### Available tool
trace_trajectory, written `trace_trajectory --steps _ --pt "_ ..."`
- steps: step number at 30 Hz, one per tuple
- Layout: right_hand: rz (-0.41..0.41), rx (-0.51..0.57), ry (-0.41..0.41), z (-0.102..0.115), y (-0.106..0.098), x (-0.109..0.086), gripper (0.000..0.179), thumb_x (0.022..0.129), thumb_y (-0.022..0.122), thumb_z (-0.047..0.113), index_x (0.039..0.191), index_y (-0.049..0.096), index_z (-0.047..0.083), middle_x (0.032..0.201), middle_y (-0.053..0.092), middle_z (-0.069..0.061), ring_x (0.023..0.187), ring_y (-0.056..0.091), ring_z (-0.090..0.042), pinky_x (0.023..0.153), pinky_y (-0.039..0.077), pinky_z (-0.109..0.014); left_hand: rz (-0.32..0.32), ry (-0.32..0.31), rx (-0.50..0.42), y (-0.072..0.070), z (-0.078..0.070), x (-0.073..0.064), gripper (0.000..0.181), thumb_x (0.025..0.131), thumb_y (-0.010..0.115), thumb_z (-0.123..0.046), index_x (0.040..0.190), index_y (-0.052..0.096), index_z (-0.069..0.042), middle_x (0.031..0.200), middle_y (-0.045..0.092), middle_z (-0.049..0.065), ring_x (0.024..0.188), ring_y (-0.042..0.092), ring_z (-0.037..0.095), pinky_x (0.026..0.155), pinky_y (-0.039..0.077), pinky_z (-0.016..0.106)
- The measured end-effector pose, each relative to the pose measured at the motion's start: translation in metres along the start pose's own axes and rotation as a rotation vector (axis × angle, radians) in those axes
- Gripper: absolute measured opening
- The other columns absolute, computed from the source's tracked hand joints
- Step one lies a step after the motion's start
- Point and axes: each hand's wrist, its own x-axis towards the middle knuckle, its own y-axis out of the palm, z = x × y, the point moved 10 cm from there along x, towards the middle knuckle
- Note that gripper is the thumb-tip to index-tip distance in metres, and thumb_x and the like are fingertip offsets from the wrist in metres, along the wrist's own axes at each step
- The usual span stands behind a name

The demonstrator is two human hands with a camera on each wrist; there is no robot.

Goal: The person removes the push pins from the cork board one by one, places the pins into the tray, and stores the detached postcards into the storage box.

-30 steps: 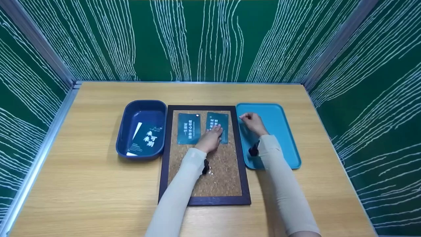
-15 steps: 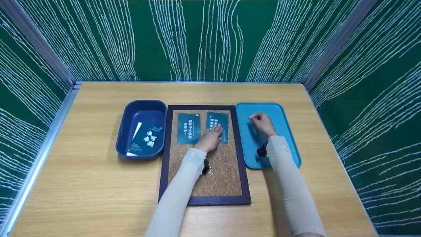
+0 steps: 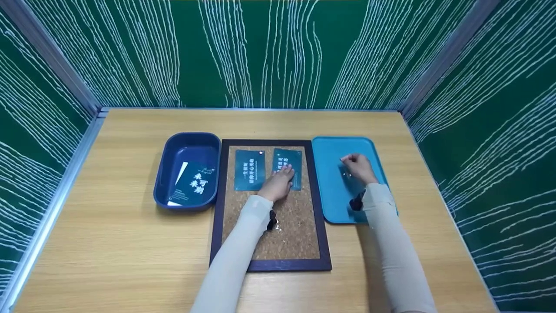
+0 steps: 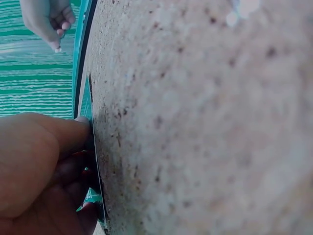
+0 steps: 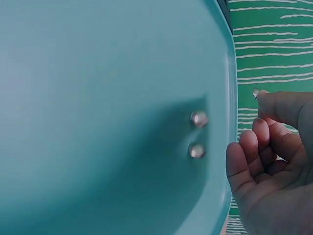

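My left hand (image 3: 276,182) rests on the right-hand green card (image 3: 296,160) on the cork board (image 3: 289,241); in the left wrist view its thumb and fingers press the card (image 4: 87,100) flat to the cork. A second green card (image 3: 243,171) lies to the left, with a small shiny tack (image 3: 260,153) in its upper right corner. Over the blue tray (image 3: 332,204), my right hand (image 3: 360,168) pinches a small clear thumbtack (image 5: 256,92) between thumb and finger. Two clear, round-headed thumbtacks (image 5: 198,119) lie on the tray below that hand.
A dark blue bin (image 3: 158,182) with green-and-white cards (image 3: 195,184) stands left of the board. Small shiny bits (image 3: 278,227) lie on the cork by the left wrist. Green panels with white wavy lines (image 3: 286,52) enclose the wooden table (image 3: 117,243).
My right hand has moved right and slightly nearer, from the tray's left edge to over its middle. The two tacks on the tray now show below it. The left hand has stayed on the card.
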Motion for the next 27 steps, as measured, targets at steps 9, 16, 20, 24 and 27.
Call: trace_trajectory --steps 9,16,20,24,27 --pt "0.015 0.005 0.042 -0.014 -0.008 -0.004 0.034 0.101 0.046 0.031 0.116 0.059 0.002 0.106 0.054 -0.009 0.095 0.049 -0.022 0.08 0.041 -0.032 0.001 0.004 0.008 -0.001 -0.001 -0.001 0.048 0.104 0.038 -0.021 0.15 0.032 -0.007 0.159 0.022 0.009 0.148 0.019 0.023 0.121 0.017 0.041" --pt "0.012 -0.034 0.018 -0.021 -0.012 -0.004 0.031 0.101 0.047 0.028 0.108 0.06 0.001 0.086 0.049 -0.002 0.078 0.047 -0.018 0.067 0.04 -0.027 0.013 -0.003 -0.008 0.0 0.0 0.001 0.049 0.104 0.039 -0.021 0.15 0.032 -0.007 0.16 0.021 0.007 0.148 0.019 0.021 0.122 0.016 0.04" --pt "0.007 -0.052 0.014 -0.024 -0.011 -0.004 0.03 0.101 0.047 0.027 0.107 0.06 0.001 0.09 0.051 -0.004 0.079 0.047 -0.018 0.066 0.039 -0.027 0.025 -0.011 -0.019 0.001 0.001 0.001 0.049 0.104 0.04 -0.022 0.15 0.031 -0.008 0.16 0.02 0.006 0.148 0.018 0.02 0.122 0.015 0.039" --pt "0.009 -0.067 0.028 -0.027 -0.011 -0.006 0.03 0.101 0.046 0.027 0.109 0.058 0.001 0.102 0.053 -0.01 0.089 0.047 -0.023 0.073 0.039 -0.03 0.022 -0.015 -0.012 0.001 0.001 0.001 0.049 0.104 0.039 -0.022 0.15 0.031 -0.008 0.16 0.02 0.006 0.149 0.017 0.02 0.122 0.015 0.039" --pt "0.01 -0.076 0.033 -0.028 -0.011 -0.007 0.031 0.102 0.046 0.028 0.11 0.058 0.001 0.104 0.053 -0.012 0.09 0.047 -0.024 0.074 0.04 -0.031 0.017 -0.015 -0.003 0.001 0.001 0.001 0.049 0.104 0.039 -0.022 0.15 0.031 -0.008 0.16 0.02 0.007 0.149 0.017 0.02 0.122 0.015 0.038"
